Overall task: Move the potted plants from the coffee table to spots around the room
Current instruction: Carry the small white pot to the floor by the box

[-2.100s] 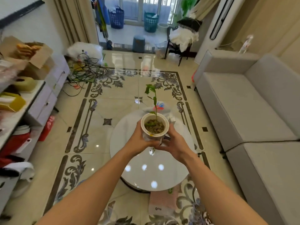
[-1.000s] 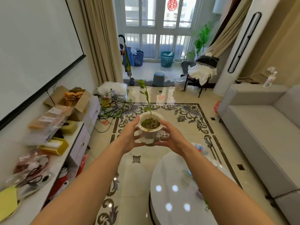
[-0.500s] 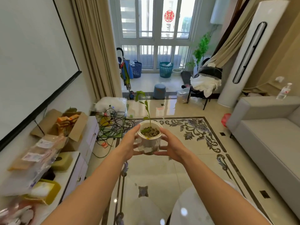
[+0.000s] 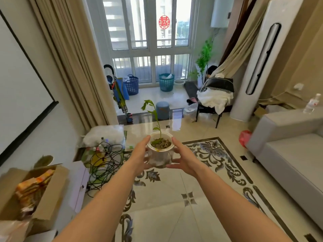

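While both arms are reaching forward, the left hand (image 4: 139,155) and right hand (image 4: 184,158) are gripping one pot (image 4: 160,152) at frame centre. One seedling (image 4: 153,114) is standing in it.

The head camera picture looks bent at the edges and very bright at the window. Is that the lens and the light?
Head view: the wide lens bows the curtain and the sofa; the window is washed out by daylight; the floor is glossy; the pot stays sharp.

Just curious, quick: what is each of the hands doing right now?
Left hand: closed on the white plant pot.
Right hand: closed on the same pot's other side.
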{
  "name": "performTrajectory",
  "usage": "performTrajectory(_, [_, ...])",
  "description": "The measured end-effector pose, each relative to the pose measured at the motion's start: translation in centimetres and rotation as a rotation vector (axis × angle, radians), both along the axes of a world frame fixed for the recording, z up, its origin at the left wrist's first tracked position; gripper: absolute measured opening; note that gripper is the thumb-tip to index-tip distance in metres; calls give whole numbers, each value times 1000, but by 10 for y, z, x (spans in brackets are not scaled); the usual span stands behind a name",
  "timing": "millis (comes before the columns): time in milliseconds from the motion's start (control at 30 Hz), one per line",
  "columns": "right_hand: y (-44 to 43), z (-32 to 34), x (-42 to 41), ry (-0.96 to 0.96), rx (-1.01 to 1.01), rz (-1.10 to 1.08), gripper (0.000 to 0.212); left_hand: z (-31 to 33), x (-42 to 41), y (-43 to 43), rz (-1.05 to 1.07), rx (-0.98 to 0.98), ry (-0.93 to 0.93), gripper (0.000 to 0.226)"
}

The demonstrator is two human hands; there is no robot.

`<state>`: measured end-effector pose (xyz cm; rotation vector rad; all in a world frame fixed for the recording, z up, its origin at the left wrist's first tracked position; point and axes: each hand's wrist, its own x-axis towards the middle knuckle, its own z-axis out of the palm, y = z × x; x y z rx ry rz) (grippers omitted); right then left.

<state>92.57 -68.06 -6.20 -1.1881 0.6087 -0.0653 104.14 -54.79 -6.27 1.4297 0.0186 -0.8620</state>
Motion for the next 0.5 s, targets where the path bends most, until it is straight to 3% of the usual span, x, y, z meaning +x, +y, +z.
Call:
performTrajectory(300, [-170, -28, 146, 42, 4, -200, 42, -20, 159, -183, -170, 15, 10, 46])
performTrajectory(500, [-300, -18, 219, 21, -10, -319, 52, -7, 248, -332, -297, 5, -17, 48])
